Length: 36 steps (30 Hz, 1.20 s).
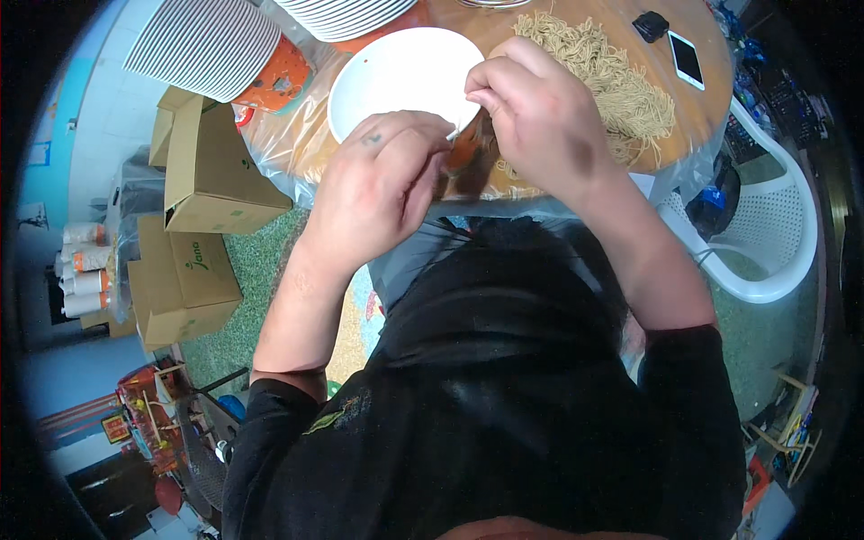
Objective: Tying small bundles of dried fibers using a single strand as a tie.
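A white round paper bucket [405, 76] lies on the table in front of me, its pale inside facing up and a bit of orange outer wall showing below the rim. My left hand [382, 180] is closed at the bucket's near rim, fingers curled. At the rim's right side my right hand [535, 112] pinches with thumb and forefinger. A thin pale strip, perhaps cord, shows between the two hands; its ends are hidden by the fingers. Right of the bucket, partly behind my right hand, spreads a heap of beige cords [621, 85].
Nested stacks of white-rimmed buckets [202, 45] stand at the table's far left. A white phone [686, 61] and a small black object [650, 26] lie far right. Clear plastic covers the round table [706, 117]. Open cardboard boxes [220, 171] sit left; a white plastic chair [765, 207] stands right.
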Motion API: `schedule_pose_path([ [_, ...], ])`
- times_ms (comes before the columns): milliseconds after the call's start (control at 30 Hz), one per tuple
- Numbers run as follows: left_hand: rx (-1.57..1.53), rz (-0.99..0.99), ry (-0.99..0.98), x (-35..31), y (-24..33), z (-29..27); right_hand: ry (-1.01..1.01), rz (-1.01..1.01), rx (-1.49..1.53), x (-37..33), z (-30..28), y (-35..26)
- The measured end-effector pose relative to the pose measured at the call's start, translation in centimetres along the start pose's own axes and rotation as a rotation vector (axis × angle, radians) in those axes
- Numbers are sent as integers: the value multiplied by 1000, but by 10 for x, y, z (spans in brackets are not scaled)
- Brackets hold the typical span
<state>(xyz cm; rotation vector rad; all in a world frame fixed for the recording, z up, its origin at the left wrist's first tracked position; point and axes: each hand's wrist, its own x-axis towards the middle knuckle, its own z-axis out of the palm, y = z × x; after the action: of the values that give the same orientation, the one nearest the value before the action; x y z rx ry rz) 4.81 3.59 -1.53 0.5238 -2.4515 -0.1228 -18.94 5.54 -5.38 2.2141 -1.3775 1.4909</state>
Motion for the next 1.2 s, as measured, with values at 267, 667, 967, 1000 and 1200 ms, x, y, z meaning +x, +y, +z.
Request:
schedule_pose_path([
  [267,-320,-48,-115,6,-18,-9,40,5,126,0,5,4],
  [667,-730,-770,-147,37,-13,-1,217,24,287,-26,8,-16],
  [967,-772,-703,-105,35,-18,4,171,-34,279,-36,25,-24],
  [1000,-768,-661,-97,33,-19,4,142,-37,278,-33,24,-23],
  [1200,-768,-726,-104,37,-13,1,67,95,363,-36,25,-25],
])
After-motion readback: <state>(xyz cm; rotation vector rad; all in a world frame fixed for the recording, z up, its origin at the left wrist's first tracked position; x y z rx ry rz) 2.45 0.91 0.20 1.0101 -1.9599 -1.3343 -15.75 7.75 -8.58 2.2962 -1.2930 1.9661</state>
